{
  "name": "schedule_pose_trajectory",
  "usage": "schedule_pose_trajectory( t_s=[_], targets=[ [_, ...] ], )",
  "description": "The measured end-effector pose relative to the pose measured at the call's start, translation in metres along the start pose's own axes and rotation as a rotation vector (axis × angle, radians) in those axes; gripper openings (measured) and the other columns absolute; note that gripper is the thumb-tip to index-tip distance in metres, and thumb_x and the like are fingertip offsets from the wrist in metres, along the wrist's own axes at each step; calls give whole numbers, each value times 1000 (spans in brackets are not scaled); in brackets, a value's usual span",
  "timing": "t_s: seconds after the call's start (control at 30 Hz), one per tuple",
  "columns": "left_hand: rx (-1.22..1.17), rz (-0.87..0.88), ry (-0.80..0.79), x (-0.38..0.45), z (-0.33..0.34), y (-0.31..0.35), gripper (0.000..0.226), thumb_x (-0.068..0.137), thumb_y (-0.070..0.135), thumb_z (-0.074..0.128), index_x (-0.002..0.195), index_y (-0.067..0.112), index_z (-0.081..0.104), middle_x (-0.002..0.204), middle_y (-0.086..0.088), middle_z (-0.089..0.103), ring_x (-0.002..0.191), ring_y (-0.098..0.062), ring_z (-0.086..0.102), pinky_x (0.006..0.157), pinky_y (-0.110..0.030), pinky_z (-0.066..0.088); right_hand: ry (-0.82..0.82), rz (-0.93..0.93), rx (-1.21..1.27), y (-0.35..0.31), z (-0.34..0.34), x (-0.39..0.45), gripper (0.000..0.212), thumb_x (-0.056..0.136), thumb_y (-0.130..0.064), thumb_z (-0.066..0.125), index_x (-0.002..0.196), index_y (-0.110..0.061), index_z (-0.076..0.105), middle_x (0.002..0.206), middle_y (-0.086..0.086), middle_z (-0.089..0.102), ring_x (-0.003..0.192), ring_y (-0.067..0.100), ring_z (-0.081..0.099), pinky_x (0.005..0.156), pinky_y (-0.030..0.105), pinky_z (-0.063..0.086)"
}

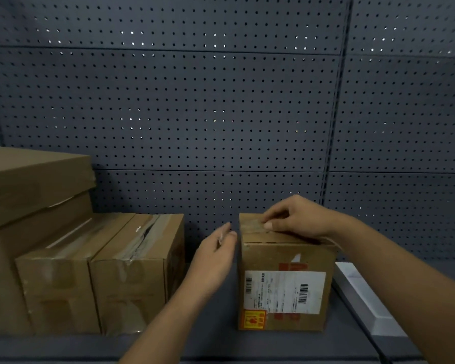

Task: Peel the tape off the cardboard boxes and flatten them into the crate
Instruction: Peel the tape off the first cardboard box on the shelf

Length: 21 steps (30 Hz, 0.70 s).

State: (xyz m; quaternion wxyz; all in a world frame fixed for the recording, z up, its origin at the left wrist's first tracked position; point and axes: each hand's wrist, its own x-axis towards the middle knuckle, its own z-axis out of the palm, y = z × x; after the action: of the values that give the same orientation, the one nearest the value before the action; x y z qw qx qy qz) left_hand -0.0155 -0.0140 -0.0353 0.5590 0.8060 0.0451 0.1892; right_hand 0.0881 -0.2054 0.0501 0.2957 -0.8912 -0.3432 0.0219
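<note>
Tape [252,227] on the small box [284,285] sits pinched under the right hand [297,219]; left hand [216,250] relaxed beside. Yanking could tear it short.

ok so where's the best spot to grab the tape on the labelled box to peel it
Probably at its left end, on the top of the labelled box, coming from above. There the tape strip ends near the top's left edge, and the right hand has its fingertips on it. The left hand hovers beside the box, free to steady its left side.
</note>
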Motion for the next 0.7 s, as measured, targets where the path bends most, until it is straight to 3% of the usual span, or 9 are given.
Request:
schedule_pose_trajectory(
  t_s=[0.1, 0.2, 0.27, 0.37, 0.53, 0.7],
  targets=[
    [-79, 15, -47, 8, 5, 11, 58, 103, 52, 52, 157, 35, 39, 150, 20, 44, 135, 3, 36, 108, -23, 29, 47, 30, 52, 3, 7, 10, 14, 98, -28, 68, 109, -27, 77, 105, -10, 74, 99, 7, 67, 84, 21, 51],
    [-5, 2, -58, 14, 18, 13, 74, 90, 69, 52, 157, 44, 35, 156, 16, 44, 146, -12, 36, 118, -43, 36, 79, 44, 56, 5, 13, 20, 11, 97, -25, 70, 106, -25, 77, 103, -6, 74, 99, 12, 67, 89, 28, 55],
    [31, -32, -50, 15, 25, 11, 73, 94, 61, 50, 161, 43, 25, 159, 8, 40, 149, -21, 29, 120, -50, 33, 87, 41, 39, 6, 14, 23, 11, 96, -22, 71, 105, -25, 77, 103, -4, 73, 99, 13, 67, 91, 29, 54],
    [71, -26, -41, 11, 31, 8, 70, 103, 49, 46, 164, 39, 14, 161, 4, 34, 151, -24, 19, 120, -45, 27, 109, 14, -8, 7, 15, 26, 9, 95, -20, 73, 100, -23, 79, 98, -4, 74, 93, 12, 67, 88, 29, 56],
    [99, -22, -67, 9, 29, 8, 71, 103, 49, 46, 165, 38, 10, 160, 4, 33, 150, -22, 16, 114, -42, 26, 138, -10, -30, 6, 15, 27, 7, 93, -19, 75, 90, -24, 80, 91, -8, 74, 89, 8, 68, 82, 25, 55],
    [98, -16, -96, 7, 29, 13, 70, 105, 48, 42, 164, 39, 6, 163, 6, 27, 150, -20, 12, 114, -42, 23, 158, -18, -81, 4, 19, 29, 6, 94, -16, 73, 93, -18, 79, 92, -5, 72, 89, 9, 66, 77, 21, 52]
  ],
)
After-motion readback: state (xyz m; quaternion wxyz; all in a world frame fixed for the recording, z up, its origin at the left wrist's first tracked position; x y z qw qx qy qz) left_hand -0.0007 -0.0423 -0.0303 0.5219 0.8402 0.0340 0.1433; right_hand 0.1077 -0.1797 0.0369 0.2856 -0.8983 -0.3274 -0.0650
